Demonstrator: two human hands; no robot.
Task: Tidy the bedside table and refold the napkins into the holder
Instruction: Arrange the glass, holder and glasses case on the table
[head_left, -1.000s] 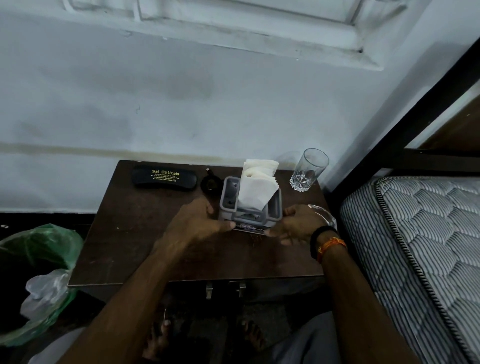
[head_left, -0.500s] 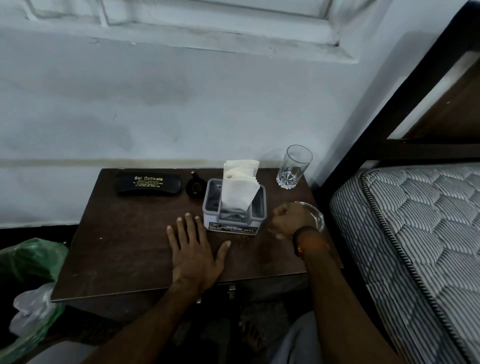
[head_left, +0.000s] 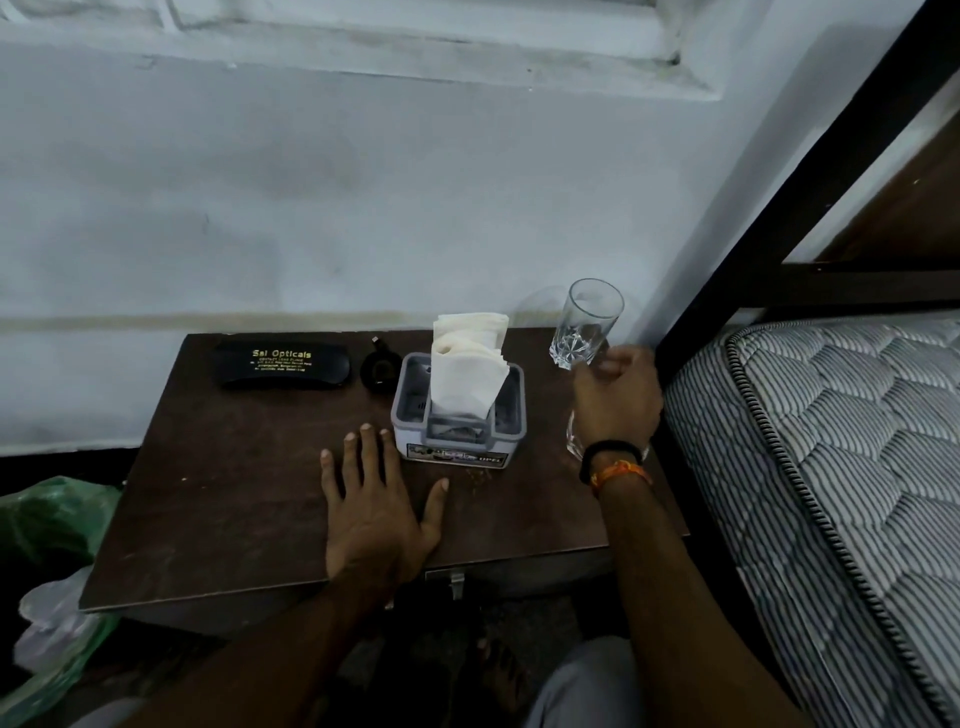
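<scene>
Left hand (head_left: 376, 512) is lying flat before the holder (head_left: 458, 415); right hand (head_left: 615, 397) is gripping the glass (head_left: 586, 325) near the surface (head_left: 223, 499) edge.

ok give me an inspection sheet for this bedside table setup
surface: dark wooden bedside table, a few crumbs in front of the holder.
job's things: white napkins stand upright in the grey holder.
clutter: black glasses case; small dark round item; tall drinking glass; a second clear glass piece, mostly hidden by the right wrist.
grippers: left hand flat on the table; right hand, fingers curled, right beside the glass's base, grip unclear.
cables: nothing seen.
surroundings: wall behind, striped mattress at right, green bag at left.
</scene>
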